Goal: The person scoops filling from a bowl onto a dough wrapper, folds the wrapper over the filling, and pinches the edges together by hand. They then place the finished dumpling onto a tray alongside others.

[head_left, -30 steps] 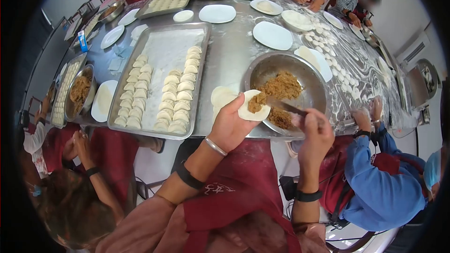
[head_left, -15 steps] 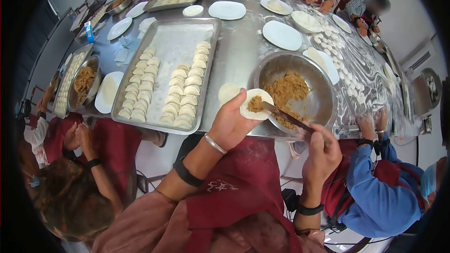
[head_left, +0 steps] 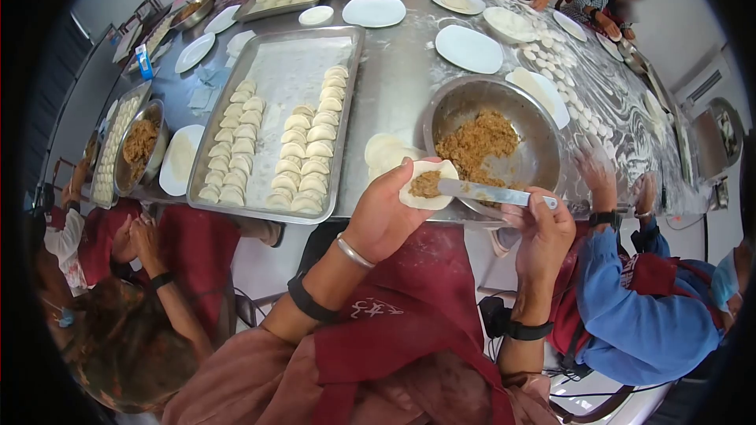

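Observation:
My left hand [head_left: 388,216] holds a round dumpling wrapper [head_left: 441,201] with brown filling [head_left: 425,184] spread over its middle. In my right hand [head_left: 543,228] is a flat metal spatula [head_left: 496,192], its blade tip touching the filling. Just behind, a steel bowl [head_left: 543,145] holds a mound of the same filling [head_left: 477,142]. Several loose wrappers [head_left: 386,151] lie on the table left of the bowl. A metal tray [head_left: 303,46] at the left carries rows of folded dumplings [head_left: 316,149].
Floury dough pieces [head_left: 563,71] and white plates [head_left: 469,49] cover the right and far table. Another filling bowl [head_left: 160,145] stands at the left. A co-worker's floury hand [head_left: 594,165] is near on the right; another person's clasped hands [head_left: 140,238] are at the left.
The spatula has turned flatter, showing its blade face, and the filling is spread wider on the wrapper. The right-hand co-worker's hand has reached farther over the table.

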A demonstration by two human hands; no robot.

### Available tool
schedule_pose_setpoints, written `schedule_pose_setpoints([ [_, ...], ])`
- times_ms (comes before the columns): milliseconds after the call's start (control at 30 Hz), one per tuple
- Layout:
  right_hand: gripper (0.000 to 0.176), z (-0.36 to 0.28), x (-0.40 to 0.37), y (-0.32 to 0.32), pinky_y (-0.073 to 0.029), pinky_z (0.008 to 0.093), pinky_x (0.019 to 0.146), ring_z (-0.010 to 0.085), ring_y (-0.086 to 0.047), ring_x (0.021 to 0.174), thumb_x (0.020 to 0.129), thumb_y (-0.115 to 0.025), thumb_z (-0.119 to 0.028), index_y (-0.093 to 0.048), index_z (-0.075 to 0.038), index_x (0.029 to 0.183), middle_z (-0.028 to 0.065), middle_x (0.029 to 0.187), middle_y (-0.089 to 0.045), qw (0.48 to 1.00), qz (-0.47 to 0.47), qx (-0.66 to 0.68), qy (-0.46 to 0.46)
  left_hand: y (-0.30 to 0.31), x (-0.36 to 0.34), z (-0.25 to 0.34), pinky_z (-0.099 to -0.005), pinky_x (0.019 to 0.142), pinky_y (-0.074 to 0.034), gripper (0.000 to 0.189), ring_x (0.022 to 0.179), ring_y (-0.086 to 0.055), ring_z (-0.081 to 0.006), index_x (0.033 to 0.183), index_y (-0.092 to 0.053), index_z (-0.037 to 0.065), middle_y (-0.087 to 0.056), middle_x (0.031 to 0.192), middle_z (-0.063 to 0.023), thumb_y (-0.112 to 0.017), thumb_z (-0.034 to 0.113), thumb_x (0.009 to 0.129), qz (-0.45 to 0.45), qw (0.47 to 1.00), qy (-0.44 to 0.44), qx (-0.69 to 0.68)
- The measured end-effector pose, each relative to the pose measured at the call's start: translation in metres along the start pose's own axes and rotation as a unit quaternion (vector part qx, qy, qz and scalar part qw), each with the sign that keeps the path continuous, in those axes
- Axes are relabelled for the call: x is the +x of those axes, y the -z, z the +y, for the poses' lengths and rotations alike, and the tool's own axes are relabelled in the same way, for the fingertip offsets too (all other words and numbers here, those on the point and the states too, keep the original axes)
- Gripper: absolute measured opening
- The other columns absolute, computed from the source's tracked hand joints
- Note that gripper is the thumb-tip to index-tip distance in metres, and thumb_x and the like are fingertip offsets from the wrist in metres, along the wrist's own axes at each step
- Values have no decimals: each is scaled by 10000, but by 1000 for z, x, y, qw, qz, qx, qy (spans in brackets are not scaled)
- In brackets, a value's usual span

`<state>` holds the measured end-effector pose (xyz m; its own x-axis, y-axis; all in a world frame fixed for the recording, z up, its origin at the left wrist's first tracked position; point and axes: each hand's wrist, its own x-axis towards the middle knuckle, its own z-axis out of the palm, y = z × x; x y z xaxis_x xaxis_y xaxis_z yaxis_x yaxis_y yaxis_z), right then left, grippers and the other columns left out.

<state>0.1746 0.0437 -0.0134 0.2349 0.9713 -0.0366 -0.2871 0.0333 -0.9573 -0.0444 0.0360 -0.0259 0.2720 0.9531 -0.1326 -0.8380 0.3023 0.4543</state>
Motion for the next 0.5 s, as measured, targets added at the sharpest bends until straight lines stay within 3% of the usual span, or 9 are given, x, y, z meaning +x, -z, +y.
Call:
schedule_pose_setpoints([
  [200, 154, 8, -3, -4, -596, 308, 600, 242, -694, 648, 931, -582, -80, -621, 56, 989, 133, 831, -667, 1000, -9, 29, 0, -4, -2, -6, -436, 1110, -356, 441, 1255, -481, -276, 1323, -423, -79, -502, 1323, -173, -382, 258, 1042, 14, 1000, 12, -25],
  [333, 145, -2, 3, 12, -567, 271, 647, 197, -689, 695, 938, -586, -80, -634, 38, 1008, 112, 836, -670, 997, 27, -9, 77, 0, -4, -1, -435, 1095, -379, 437, 1243, -502, -276, 1315, -438, -76, -523, 1308, -174, -398, 258, 1037, 33, 999, -1, -10],
  [433, 99, 5, 3, 20, -524, 261, 701, 109, -658, 794, 918, -624, -69, -672, 13, 944, 40, 840, -681, 943, -15, -273, 187, 2, -3, 1, -434, 1087, -389, 429, 1234, -513, -270, 1305, -452, -68, -542, 1291, -166, -406, 262, 1035, 40, 999, -9, -6],
  [500, 107, 24, 0, 16, -527, 327, 736, 199, -681, 819, 851, -683, -61, -680, -7, 943, 94, 879, -694, 858, -78, -418, 289, 1, -2, 0, -446, 1111, -362, 461, 1289, -473, -283, 1363, -391, -22, -491, 1367, -159, -365, 309, 1043, 21, 1000, 6, 15],
])
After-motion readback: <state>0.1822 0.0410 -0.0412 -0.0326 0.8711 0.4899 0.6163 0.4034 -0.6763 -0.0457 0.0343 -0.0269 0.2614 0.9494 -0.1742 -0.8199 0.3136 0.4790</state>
